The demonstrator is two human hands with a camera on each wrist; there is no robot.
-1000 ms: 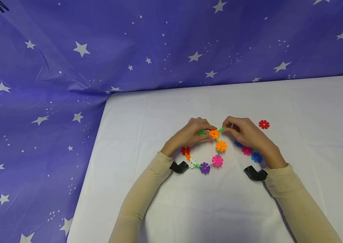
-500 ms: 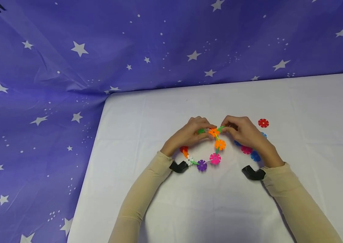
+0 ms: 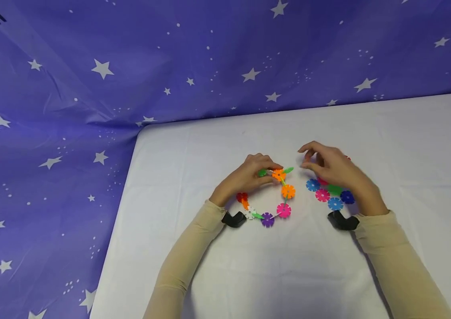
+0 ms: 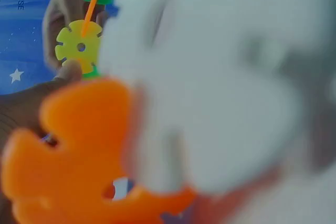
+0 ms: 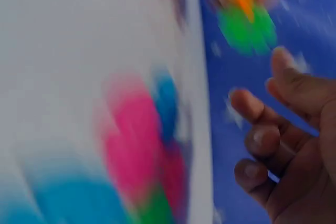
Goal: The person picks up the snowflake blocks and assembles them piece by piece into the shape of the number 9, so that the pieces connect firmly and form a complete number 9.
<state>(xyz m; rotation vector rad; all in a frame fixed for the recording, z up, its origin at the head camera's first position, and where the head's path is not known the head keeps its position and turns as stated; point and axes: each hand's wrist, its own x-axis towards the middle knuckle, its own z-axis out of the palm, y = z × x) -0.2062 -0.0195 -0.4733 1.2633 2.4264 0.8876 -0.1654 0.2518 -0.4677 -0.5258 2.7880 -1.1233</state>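
My left hand [image 3: 245,177] pinches a ring-shaped chain of notched plastic snowflake discs near an orange disc [image 3: 278,175]. Beyond that disc a green disc [image 3: 288,170] sticks out edge-on at the chain's end. Another orange disc [image 3: 288,191], a pink disc [image 3: 284,210], a purple disc [image 3: 267,219] and a white one curve round below. In the left wrist view the thumb lies on a yellow disc [image 4: 79,45]; near orange and white discs block much of that view. My right hand [image 3: 331,166] hovers right of the chain, fingers loosely bent and apart, holding nothing.
Several loose discs lie under and beside the right hand, among them a light blue disc [image 3: 335,204], a pink disc [image 3: 322,195] and a dark blue disc [image 3: 347,197]. A white cloth [image 3: 217,266] covers the table; a purple starry curtain [image 3: 209,57] hangs behind it.
My right hand has let go of the green disc at the chain's end and moved right and away, its fingers spreading. The left hand keeps its pinch in nearly the same place.
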